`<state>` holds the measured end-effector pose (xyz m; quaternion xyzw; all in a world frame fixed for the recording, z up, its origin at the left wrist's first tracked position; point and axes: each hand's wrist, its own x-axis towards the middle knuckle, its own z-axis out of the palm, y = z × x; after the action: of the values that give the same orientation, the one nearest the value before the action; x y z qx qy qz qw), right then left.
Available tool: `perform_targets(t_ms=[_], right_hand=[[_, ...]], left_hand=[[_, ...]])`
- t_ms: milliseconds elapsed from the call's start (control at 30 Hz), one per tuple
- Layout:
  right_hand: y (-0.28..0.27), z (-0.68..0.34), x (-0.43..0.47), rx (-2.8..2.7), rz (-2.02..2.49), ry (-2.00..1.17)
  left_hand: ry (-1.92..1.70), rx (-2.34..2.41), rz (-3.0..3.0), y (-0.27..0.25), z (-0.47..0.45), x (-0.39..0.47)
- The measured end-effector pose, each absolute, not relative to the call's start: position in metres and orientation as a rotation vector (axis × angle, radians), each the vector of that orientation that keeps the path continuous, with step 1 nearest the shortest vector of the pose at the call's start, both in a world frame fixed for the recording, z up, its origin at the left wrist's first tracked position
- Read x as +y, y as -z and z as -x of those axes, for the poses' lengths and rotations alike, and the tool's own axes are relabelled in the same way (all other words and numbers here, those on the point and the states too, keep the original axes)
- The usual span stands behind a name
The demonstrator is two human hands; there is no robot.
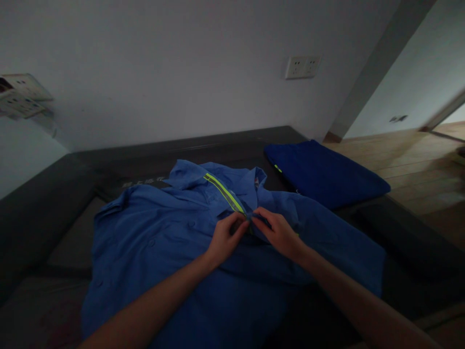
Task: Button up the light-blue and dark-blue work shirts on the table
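A blue work shirt with buttons lies spread over a dark padded surface, its collar toward the wall. A yellow-green reflective strip runs slantwise across it. At the strip's lower end my left hand pinches the blue cloth between thumb and fingers. My right hand pinches the same bit of cloth from the other side, and the fingertips of both hands nearly meet there. What exactly lies between the fingertips is too small to make out, apart from the shirt fabric.
Behind the shirt to the right lies a folded darker blue garment with a small yellow mark. The dark padded surface borders a pale wall with a double socket. More sockets are at the left. Tiled floor shows at right.
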<state>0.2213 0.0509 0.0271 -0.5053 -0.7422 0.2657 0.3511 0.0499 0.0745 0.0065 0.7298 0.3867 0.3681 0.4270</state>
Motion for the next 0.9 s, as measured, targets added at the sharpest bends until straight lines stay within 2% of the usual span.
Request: perform_targets(t_ms=[400, 900], right_hand=[[-0.035, -0.222, 0.051, -1.837, 1.337, -0.741], [-0.031, -0.209, 0.035, -1.998, 1.283, -0.175]], left_hand=[[-0.961, 0.930, -1.812, -0.002, -0.049, 0.075], [-1.006, 0.968, -1.853, -0.005, -0.054, 0.070]])
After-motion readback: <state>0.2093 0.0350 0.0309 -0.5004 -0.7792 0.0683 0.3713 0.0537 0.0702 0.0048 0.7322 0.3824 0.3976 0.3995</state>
